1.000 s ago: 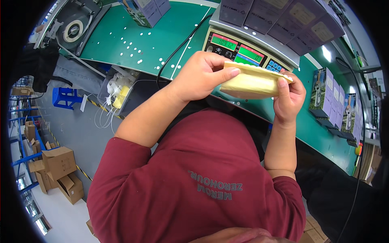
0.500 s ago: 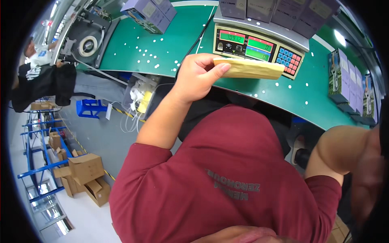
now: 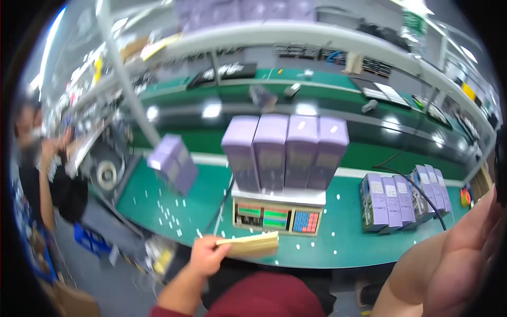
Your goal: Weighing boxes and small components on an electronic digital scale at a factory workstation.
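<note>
My left hand [image 3: 206, 257] pinches one end of a flat yellow wad, like a stack of paper sheets [image 3: 252, 244], thumb on the near side. It is held out in front of me, just before a counting scale [image 3: 275, 217] with green displays and a keypad. Several tall lilac boxes [image 3: 270, 158] stand side by side on the scale's platform. Raised close to the camera at the right edge is my right hand [image 3: 466, 259]. It is blurred and cut off by the dark rim, so its fingers do not show clearly.
Lilac boxes [image 3: 398, 203] stand on the green bench [image 3: 317, 254] at right, and another lilac pair [image 3: 177, 165] at left. Small white dots are scattered over the bench. A person [image 3: 66, 179] is at far left, near a machine with a ring-shaped roll [image 3: 106, 176]. A shelf rail crosses above.
The view has swung upward, bringing the whole row of boxes on the scale and the far benches into sight. My left hand still grips the yellow stack; my right hand remains raised at the right.
</note>
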